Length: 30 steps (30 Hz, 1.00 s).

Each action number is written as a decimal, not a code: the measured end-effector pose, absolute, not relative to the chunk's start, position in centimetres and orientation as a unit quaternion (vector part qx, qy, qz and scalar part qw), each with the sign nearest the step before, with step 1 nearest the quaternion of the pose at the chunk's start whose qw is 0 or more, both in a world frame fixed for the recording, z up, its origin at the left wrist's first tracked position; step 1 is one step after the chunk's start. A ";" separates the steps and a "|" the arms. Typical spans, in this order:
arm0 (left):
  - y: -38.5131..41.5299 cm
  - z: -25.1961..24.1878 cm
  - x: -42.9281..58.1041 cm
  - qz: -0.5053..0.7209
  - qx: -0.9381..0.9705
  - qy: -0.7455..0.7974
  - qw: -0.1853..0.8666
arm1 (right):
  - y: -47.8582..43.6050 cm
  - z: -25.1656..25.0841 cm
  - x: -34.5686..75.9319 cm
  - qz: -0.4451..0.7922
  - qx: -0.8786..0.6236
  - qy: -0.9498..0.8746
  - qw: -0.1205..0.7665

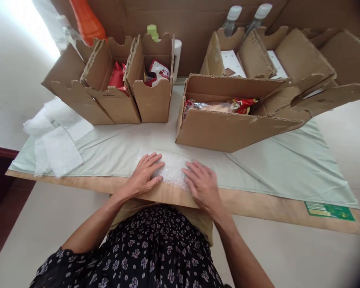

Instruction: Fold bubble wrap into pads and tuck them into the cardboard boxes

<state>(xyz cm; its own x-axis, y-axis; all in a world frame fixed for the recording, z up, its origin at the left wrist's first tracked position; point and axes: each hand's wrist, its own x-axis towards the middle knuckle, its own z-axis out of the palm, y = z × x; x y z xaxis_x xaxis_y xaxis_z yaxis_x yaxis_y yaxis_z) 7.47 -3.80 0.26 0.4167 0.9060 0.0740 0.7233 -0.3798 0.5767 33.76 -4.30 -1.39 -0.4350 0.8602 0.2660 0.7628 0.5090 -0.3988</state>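
A sheet of bubble wrap [173, 170] lies flat near the front edge of the table, partly on the pale green cloth. On its left end rests my left hand [147, 172], palm down with fingers spread. My right hand [201, 182] lies over the right end, fingers stretched out and slightly blurred. Neither hand grips anything. Parts of the sheet under both palms are hidden. More bubble wrap pieces [58, 140] are piled at the left side of the table.
Cardboard bins [154, 100] with red packets stand at the back left. A wider cardboard box [237, 130] holding snack packets sits ahead on the right, with further bins behind it. Bottles [234, 14] rise at the back. A green card [330, 211] is at the right front edge.
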 end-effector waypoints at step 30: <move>-2.3 1.2 4.4 0.291 0.776 0.547 0.121 | -8.4 1.6 28.4 0.115 -0.328 -0.894 0.283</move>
<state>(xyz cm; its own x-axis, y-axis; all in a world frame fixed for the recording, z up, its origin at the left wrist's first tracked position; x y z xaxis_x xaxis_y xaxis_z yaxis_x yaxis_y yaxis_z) 4.36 -2.26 1.20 0.2326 0.9186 0.3194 0.7771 -0.3731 0.5069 28.36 -8.37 1.58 -0.6245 0.6517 0.4303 0.5211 0.7582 -0.3919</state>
